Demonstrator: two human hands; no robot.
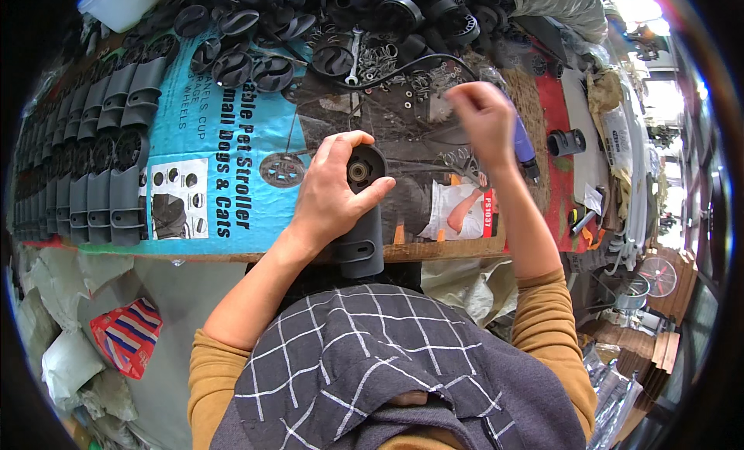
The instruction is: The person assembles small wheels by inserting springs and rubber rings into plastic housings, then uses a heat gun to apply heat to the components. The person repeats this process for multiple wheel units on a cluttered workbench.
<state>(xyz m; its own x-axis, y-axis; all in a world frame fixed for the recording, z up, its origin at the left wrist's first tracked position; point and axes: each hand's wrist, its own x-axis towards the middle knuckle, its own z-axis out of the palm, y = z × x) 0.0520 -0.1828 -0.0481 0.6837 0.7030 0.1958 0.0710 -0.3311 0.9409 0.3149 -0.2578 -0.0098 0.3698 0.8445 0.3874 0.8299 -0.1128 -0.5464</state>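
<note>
My left hand (335, 185) is closed around a dark grey plastic bracket (363, 244), gripping its round end, where a metal bushing (357, 172) shows in the middle. The bracket's slotted lower end hangs over the table's near edge. Raised to the right, my right hand (482, 117) is smeared by motion, so whether its fingers hold anything cannot be made out. Just beside it is a blue power screwdriver (524, 144) with a black cable. Loose nuts, washers and screws (422, 89) lie beyond both hands, along with a metal wrench (355, 56).
Rows of similar grey brackets (128, 179) stand on the left of the cardboard-covered table (232, 140). Black round caps (232, 66) and other plastic parts heap up at the back. One bracket piece (566, 142) lies at the right. A fan (657, 276) stands beyond.
</note>
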